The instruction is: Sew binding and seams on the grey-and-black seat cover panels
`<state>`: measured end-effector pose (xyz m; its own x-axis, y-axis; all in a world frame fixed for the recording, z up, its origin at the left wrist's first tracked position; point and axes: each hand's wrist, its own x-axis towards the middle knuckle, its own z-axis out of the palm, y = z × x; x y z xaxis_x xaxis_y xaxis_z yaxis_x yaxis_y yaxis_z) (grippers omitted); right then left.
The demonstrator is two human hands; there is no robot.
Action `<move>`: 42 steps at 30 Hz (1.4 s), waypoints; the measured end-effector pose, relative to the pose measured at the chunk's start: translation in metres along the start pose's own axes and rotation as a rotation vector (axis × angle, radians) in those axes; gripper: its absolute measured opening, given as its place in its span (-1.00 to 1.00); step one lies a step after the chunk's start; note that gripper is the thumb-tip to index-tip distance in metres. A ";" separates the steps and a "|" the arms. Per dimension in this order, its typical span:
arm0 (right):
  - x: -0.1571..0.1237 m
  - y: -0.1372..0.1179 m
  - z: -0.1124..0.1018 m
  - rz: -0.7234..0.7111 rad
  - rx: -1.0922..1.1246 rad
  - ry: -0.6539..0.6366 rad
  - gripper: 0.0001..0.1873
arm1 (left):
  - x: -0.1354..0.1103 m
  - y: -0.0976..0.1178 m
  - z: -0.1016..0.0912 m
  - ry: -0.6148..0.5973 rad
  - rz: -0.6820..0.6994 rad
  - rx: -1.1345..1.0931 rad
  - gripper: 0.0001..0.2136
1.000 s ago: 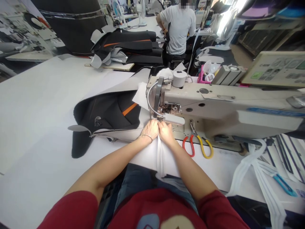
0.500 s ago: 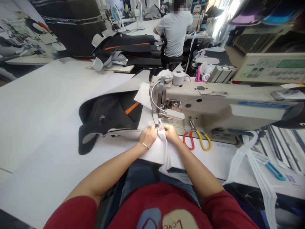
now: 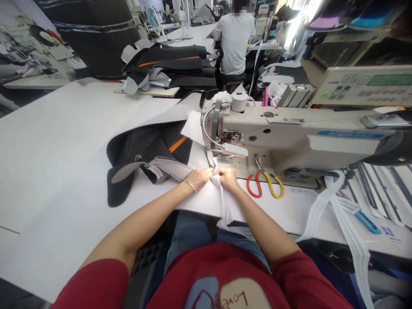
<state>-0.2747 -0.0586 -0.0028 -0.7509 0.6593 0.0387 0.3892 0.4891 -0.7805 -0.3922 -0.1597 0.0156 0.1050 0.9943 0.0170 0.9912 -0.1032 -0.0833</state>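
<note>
Just in front of the needle area of the sewing machine [image 3: 286, 128], my left hand [image 3: 202, 177] is closed on the edge of a dark fabric panel [image 3: 149, 143] with a pale backing and an orange stripe. My right hand [image 3: 228, 177] pinches a white fabric strip [image 3: 222, 199] close beside it. The strip runs up under the machine's head and hangs down over the table edge toward my lap. My fingertips nearly meet, and the exact grip between them is small and partly hidden. Scissors [image 3: 258, 176] with one red and one yellow handle lie right of my right hand.
The white table [image 3: 58, 150] stretches to the left. More white strip [image 3: 349, 231] and a blue cutter [image 3: 368, 222] lie at the right. Dark panels [image 3: 174, 64] are stacked behind. A person in a white shirt [image 3: 238, 43] sits beyond the machine.
The near edge of the panel by my left hand has lifted and folded, showing more of its pale underside. My left wrist has turned a little and shifted slightly left.
</note>
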 end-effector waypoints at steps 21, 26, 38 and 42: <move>0.000 0.011 0.014 -0.407 -0.371 0.079 -0.77 | 0.007 0.006 0.002 -0.065 -0.067 0.076 -0.73; -0.002 0.008 0.011 -0.414 -0.459 0.002 -0.75 | 0.010 0.012 -0.001 -0.129 -0.099 0.070 -0.71; 0.020 0.010 0.007 -0.378 -0.535 -0.099 -0.71 | 0.033 -0.004 0.005 -0.105 -0.171 -0.025 -0.72; 0.026 0.010 0.009 -0.306 -0.502 -0.080 -0.64 | 0.040 -0.008 0.007 -0.084 -0.178 -0.003 -0.73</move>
<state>-0.2953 -0.0418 -0.0151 -0.8992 0.4098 0.1534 0.3384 0.8736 -0.3498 -0.3966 -0.1192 0.0096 -0.0787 0.9956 -0.0515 0.9937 0.0742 -0.0838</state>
